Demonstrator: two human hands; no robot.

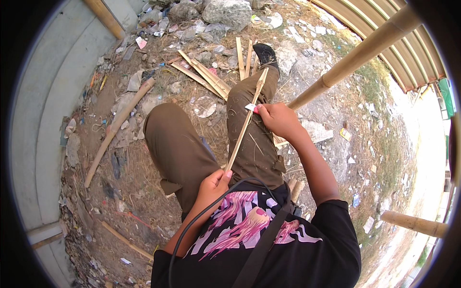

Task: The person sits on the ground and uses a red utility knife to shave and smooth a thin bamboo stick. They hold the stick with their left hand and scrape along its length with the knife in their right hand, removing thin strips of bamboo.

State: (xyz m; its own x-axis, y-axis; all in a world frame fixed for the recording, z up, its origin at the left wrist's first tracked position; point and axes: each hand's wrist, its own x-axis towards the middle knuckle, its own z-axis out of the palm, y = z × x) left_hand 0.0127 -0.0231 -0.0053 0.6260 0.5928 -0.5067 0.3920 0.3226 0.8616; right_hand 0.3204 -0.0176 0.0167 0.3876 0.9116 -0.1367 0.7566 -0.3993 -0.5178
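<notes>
A long, thin bamboo strip (244,128) slants across my thigh, its far end resting near my knee. My left hand (210,191) is closed around its near end, close to my lap. In my right hand (277,119) is a small knife (250,107) with a pink handle, mostly hidden by the fingers. Its short, pale blade lies across the strip about midway along. Fine shavings cling to my brown trousers (253,156) around the strip.
Split bamboo pieces (204,77) lie beyond my knees. A thick bamboo pole (355,60) slants past my right hand, and another pole (120,127) lies on the left. Rubble and litter cover the ground near a large rock (227,14). A grey wall (41,120) stands at left.
</notes>
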